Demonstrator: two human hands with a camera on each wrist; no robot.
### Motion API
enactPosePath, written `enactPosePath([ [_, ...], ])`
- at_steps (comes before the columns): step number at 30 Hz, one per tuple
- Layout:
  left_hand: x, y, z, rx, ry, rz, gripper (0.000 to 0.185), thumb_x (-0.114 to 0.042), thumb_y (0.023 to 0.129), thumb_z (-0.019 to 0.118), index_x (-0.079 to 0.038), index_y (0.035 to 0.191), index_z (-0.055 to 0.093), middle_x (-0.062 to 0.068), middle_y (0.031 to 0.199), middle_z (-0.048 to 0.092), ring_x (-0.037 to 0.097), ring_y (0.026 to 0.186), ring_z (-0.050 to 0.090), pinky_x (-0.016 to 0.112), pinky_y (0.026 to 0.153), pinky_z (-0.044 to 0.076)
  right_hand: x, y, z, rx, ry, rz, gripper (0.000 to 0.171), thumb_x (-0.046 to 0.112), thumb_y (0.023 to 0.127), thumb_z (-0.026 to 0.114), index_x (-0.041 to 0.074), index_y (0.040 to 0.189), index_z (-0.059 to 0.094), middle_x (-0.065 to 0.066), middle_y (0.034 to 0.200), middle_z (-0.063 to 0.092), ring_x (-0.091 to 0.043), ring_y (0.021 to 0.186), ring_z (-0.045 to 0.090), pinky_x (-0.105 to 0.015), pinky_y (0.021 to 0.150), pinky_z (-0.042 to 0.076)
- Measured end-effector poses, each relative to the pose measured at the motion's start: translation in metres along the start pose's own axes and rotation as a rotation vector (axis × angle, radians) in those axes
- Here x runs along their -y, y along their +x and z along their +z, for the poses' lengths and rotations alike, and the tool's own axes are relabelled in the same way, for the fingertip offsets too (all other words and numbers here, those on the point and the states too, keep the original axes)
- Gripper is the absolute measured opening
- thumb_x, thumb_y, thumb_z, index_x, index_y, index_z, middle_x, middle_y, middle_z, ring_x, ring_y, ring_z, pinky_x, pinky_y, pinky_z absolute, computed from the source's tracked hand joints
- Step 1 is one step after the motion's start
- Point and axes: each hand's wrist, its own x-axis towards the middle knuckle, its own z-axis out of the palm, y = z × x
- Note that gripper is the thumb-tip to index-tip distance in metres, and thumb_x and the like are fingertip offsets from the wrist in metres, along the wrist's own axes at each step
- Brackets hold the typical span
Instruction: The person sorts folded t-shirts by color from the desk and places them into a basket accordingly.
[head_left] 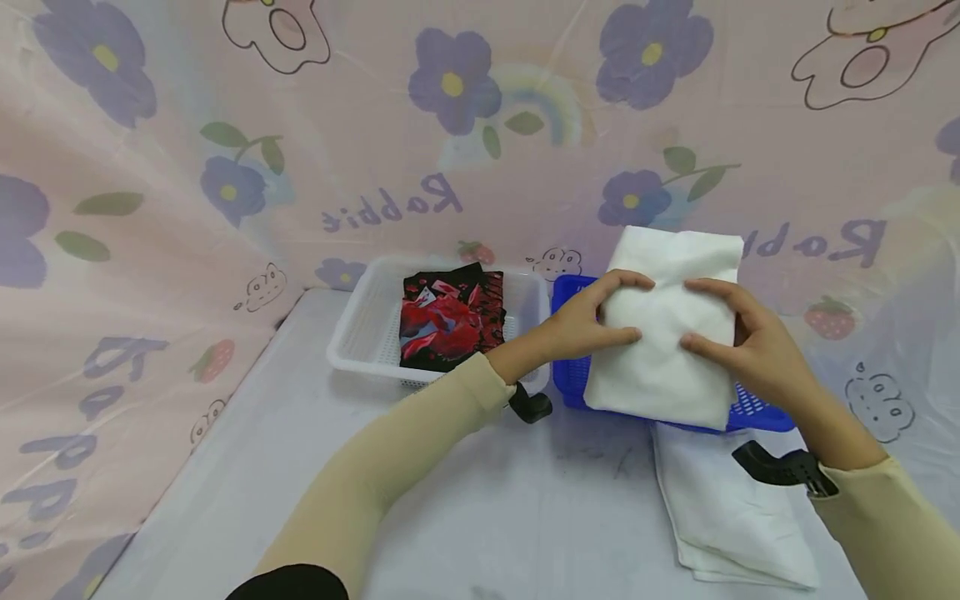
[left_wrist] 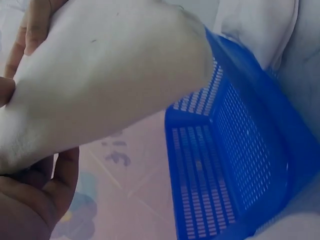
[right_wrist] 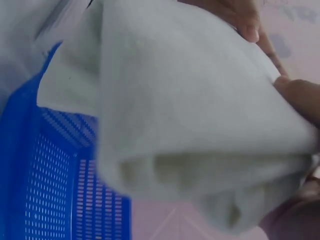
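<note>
Both hands, left hand (head_left: pixel 585 321) and right hand (head_left: pixel 750 350), pinch the folded white cloth (head_left: pixel 663 333) above the blue basket (head_left: pixel 570 379) at the desk's far edge; another white cloth (head_left: pixel 727 508) waits nearer. Left wrist view: the blue basket looks empty. Right wrist view: cloth overhangs its rim.

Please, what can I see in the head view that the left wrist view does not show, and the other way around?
Only the head view shows the white basket with the red and black folded cloth in it, the second white cloth lying on the table, the right hand, and both sleeves.

Only the left wrist view shows the inside of the blue basket: its mesh floor and walls, with nothing seen lying in it.

Both show the left hand gripping the folded white cloth held over the blue basket.
</note>
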Motion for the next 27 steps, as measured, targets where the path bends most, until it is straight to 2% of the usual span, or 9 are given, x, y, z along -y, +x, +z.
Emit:
enactPosePath([
  [3,0.007,0.011,-0.007,-0.034,0.044,-0.060,0.055,-0.016,0.087,0.071,-0.023,0.136,0.046,0.005,0.138,0.046,0.013,0.101,0.057,0.024,0.075,0.053,-0.007,0.013,-0.001,0.013,-0.019,0.062,0.065,0.008,0.087,0.070,0.022,0.144,0.042,0.006,0.111,0.050,0.001,0.082,0.060,-0.026,0.056,0.055],
  [8,0.024,0.028,-0.014,-0.108,0.066,-0.153,0.057,-0.016,0.084,0.075,-0.023,0.133,0.047,0.007,0.138,0.048,0.017,0.103,0.060,0.025,0.073,0.055,-0.023,0.031,-0.003,0.064,-0.033,0.160,0.063,0.016,0.089,0.069,0.025,0.145,0.041,-0.007,0.120,0.051,0.001,0.081,0.059,-0.028,0.058,0.055],
  [12,0.043,0.039,-0.015,-0.159,0.119,-0.246,0.058,-0.019,0.082,0.078,-0.025,0.131,0.048,0.005,0.139,0.049,0.020,0.113,0.058,0.027,0.076,0.054,-0.039,0.044,-0.003,0.138,-0.072,0.224,0.063,0.024,0.090,0.069,0.027,0.145,0.039,-0.015,0.121,0.052,-0.010,0.080,0.059,-0.029,0.059,0.054],
  [15,0.061,0.045,-0.011,-0.179,0.171,-0.319,0.059,-0.023,0.081,0.079,-0.028,0.131,0.049,0.001,0.138,0.050,0.019,0.122,0.053,0.028,0.082,0.053,-0.054,0.053,0.001,0.212,-0.062,0.271,0.065,0.031,0.089,0.069,0.027,0.147,0.037,-0.020,0.127,0.049,-0.020,0.087,0.058,-0.030,0.063,0.054],
  [21,0.096,0.042,-0.005,-0.162,0.200,-0.434,0.061,-0.026,0.080,0.080,-0.031,0.132,0.048,0.001,0.141,0.048,0.022,0.127,0.049,0.037,0.096,0.049,-0.091,0.064,0.020,0.325,-0.002,0.333,0.070,0.035,0.088,0.070,0.024,0.148,0.036,-0.024,0.143,0.036,-0.033,0.100,0.056,-0.034,0.069,0.055],
  [24,0.106,0.037,-0.006,-0.144,0.220,-0.459,0.061,-0.026,0.080,0.080,-0.030,0.133,0.048,0.004,0.141,0.048,0.023,0.127,0.049,0.039,0.097,0.048,-0.104,0.067,0.030,0.357,0.031,0.349,0.069,0.033,0.087,0.071,0.022,0.147,0.038,-0.024,0.149,0.031,-0.035,0.106,0.055,-0.034,0.073,0.055],
  [27,0.109,0.033,-0.011,-0.122,0.245,-0.466,0.062,-0.026,0.080,0.080,-0.030,0.133,0.049,0.007,0.137,0.051,0.022,0.122,0.052,0.037,0.094,0.049,-0.111,0.069,0.037,0.371,0.068,0.366,0.067,0.029,0.088,0.071,0.021,0.146,0.039,-0.024,0.152,0.026,-0.036,0.110,0.053,-0.035,0.075,0.055],
])
